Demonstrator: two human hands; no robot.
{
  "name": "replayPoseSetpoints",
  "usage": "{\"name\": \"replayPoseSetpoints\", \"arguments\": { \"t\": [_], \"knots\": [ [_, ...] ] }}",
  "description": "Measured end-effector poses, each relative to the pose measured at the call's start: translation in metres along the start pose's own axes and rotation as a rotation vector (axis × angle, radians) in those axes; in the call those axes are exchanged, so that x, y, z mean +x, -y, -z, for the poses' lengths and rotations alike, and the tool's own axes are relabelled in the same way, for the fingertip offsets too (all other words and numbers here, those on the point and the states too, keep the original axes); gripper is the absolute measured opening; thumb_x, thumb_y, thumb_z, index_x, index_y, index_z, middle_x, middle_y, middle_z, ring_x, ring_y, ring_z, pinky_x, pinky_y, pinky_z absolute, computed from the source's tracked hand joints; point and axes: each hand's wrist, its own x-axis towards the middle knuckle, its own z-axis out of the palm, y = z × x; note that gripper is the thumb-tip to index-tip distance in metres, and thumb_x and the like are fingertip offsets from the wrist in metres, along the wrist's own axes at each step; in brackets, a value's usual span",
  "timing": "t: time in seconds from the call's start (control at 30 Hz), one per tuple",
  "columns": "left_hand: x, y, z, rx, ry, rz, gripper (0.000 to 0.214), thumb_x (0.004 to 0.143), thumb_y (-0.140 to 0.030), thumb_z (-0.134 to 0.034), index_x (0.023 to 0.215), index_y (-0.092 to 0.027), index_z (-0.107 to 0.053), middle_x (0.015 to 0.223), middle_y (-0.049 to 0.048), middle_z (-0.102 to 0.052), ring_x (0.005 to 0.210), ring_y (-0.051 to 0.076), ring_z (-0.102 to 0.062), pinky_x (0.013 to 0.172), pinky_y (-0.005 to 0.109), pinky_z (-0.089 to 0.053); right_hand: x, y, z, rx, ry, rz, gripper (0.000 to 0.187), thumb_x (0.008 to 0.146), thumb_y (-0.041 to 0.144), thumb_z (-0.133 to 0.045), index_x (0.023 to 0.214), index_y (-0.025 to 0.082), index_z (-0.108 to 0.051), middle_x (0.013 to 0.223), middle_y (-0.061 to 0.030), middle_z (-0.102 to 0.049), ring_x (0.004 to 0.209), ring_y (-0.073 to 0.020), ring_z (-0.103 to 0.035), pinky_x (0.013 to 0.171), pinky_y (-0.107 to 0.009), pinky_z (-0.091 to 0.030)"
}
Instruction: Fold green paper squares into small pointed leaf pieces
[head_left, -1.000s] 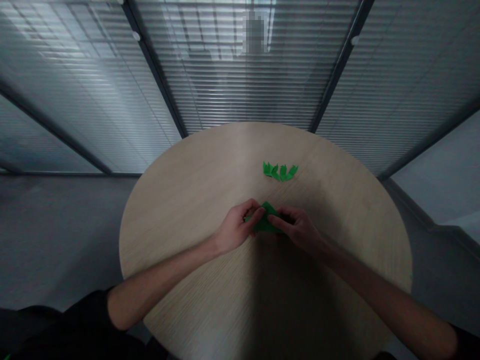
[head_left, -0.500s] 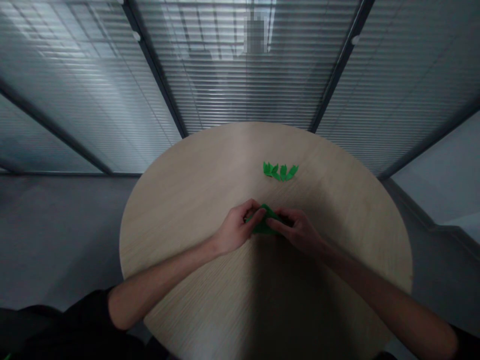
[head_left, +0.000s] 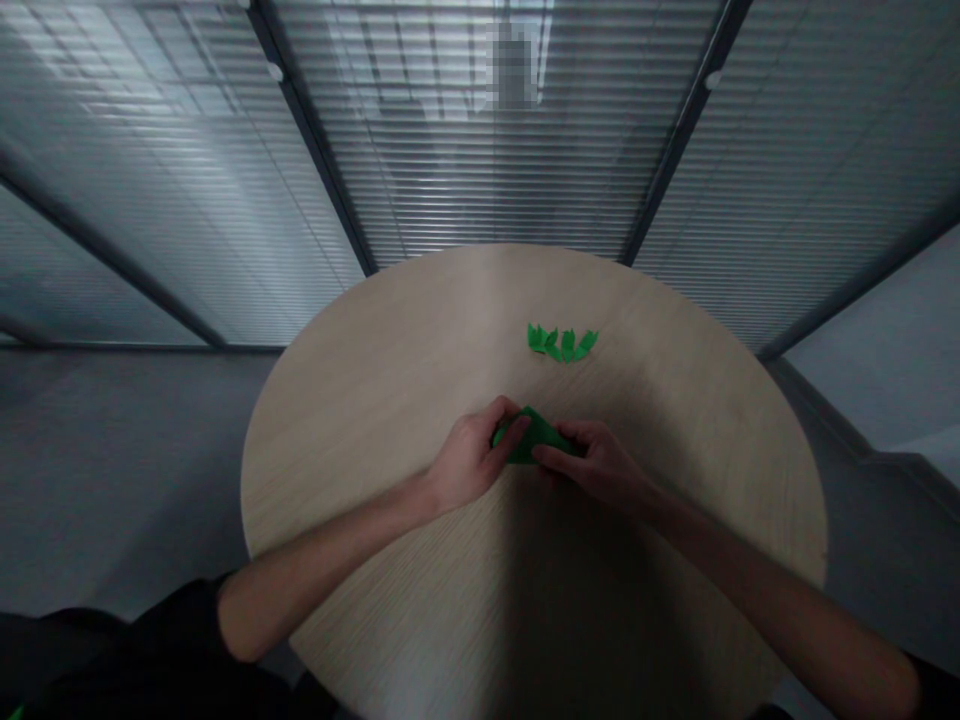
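Folded green paper (head_left: 534, 437) is being held over the round wooden table (head_left: 390, 420), the left hand (head_left: 471, 458) pinching its left corner, the right hand (head_left: 592, 465) gripping its right end; small green paper pieces (head_left: 561, 344) are lying beyond the grip.

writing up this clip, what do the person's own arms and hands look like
The left forearm and right forearm are bare, coming out of a black left sleeve and black right sleeve. The left hand and right hand wear no gloves, and no watch or ring shows.
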Motion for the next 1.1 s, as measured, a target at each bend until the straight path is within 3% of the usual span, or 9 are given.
{"name": "replayPoseSetpoints", "arguments": {
  "t": [0.4, 0.63, 1.1],
  "knots": [
    [-0.0060, 0.0047, -0.0102, 0.089, 0.013, -0.051, 0.021, 0.105, -0.033, -0.045, 0.095, -0.018, -0.056, 0.072, 0.0008, -0.062, 0.059, 0.014, -0.052, 0.055, 0.025, -0.037, 0.0008, -0.0026, -0.0014, 0.000, 0.102, -0.059, 0.034, 0.081, 0.048, -0.073, 0.071, 0.017, -0.066, 0.062, 0.0001, -0.060, 0.053, -0.0108, -0.052, 0.050, -0.023, -0.037],
    [-0.0046, 0.0026, -0.0069, 0.074, -0.011, -0.055, 0.021, 0.105, -0.032, -0.043, 0.092, -0.019, -0.053, 0.069, -0.0010, -0.057, 0.059, 0.013, -0.049, 0.055, 0.025, -0.037, 0.0001, -0.0029, -0.0013, 0.010, 0.100, -0.068, 0.030, 0.081, 0.043, -0.073, 0.068, 0.016, -0.068, 0.061, -0.0013, -0.063, 0.053, -0.0115, -0.055, 0.051, -0.024, -0.039],
    [-0.0068, 0.0067, -0.0037, 0.153, 0.003, -0.106, 0.017, 0.106, -0.028, -0.041, 0.096, -0.019, -0.051, 0.071, -0.0002, -0.060, 0.057, 0.014, -0.053, 0.055, 0.025, -0.039, 0.0012, -0.0025, -0.0002, 0.059, 0.102, -0.095, 0.036, 0.081, 0.050, -0.075, 0.069, 0.017, -0.068, 0.062, -0.0009, -0.063, 0.052, -0.0113, -0.054, 0.051, -0.024, -0.039]
  ]
}}
